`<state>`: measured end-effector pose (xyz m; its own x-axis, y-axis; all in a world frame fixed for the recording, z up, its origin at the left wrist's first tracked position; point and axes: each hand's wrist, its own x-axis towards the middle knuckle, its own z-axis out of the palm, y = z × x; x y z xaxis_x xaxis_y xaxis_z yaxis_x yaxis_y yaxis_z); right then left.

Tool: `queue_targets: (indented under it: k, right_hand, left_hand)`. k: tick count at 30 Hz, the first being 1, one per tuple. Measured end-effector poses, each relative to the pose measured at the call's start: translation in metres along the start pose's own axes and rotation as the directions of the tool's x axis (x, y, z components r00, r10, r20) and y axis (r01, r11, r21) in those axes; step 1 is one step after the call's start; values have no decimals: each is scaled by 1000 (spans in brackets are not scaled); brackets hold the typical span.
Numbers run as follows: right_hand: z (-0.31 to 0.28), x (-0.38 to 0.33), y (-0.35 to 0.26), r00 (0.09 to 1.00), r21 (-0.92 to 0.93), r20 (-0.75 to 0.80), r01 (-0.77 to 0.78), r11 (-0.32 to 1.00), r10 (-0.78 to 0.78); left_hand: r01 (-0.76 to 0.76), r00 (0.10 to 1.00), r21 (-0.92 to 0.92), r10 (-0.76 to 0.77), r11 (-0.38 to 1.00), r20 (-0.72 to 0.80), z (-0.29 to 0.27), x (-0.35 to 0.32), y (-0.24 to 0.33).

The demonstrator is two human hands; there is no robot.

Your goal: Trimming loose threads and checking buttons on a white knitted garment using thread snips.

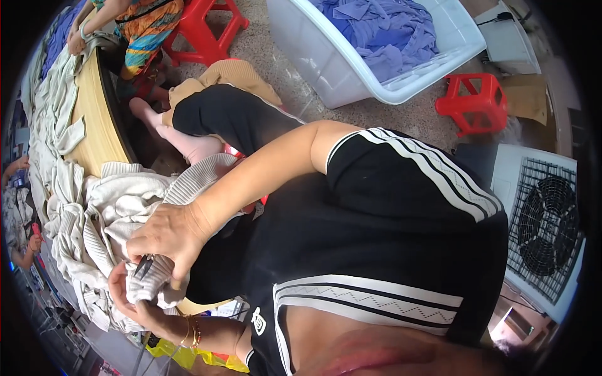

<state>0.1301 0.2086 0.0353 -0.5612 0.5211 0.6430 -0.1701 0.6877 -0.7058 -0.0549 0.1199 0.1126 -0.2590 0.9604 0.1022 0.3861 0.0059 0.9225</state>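
Observation:
My right hand [170,233] is closed around small dark thread snips [145,267], their pointed blades showing below the fingers. Under the blades, a bunched piece of cream ribbed knit garment [149,287] is gripped by my left hand [120,299]; the fingers curl round its far side. A gold bracelet and a red one circle that wrist. Both hands are close together, with the snips against or just above the knit; the exact contact cannot be made out. More of the cream knitwear [116,194] lies heaped beside my hands and over the table edge.
A wooden table [97,135] carries a long pile of cream garments. At the upper left, a co-worker's hands [76,41] rest by the pile. A white bin [351,69] holds purple clothes. Red stools [473,103] and a black-grilled fan unit [545,222] stand at the right.

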Motion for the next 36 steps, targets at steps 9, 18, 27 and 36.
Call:
queue_targets:
  k: [9, 18, 27, 36]
  right_hand:
    - [3, 23, 33, 977, 390, -46, -174, 904, 208]
    - [21, -3, 3, 981, 183, 195, -21, 983, -15]
    - [20, 16, 30, 774, 542, 479, -632, 555, 414]
    - [-55, 58, 45, 860, 812, 276, -448, 373, 430]
  left_hand:
    - [232, 970, 374, -243, 898, -20, -52, -30, 37]
    - [374, 917, 29, -364, 927, -166, -31, -35, -28]
    - [287, 957, 1, -287, 958, 27, -40, -25, -46]
    - [-76, 996, 299, 84, 951, -14, -25, -11, -35]
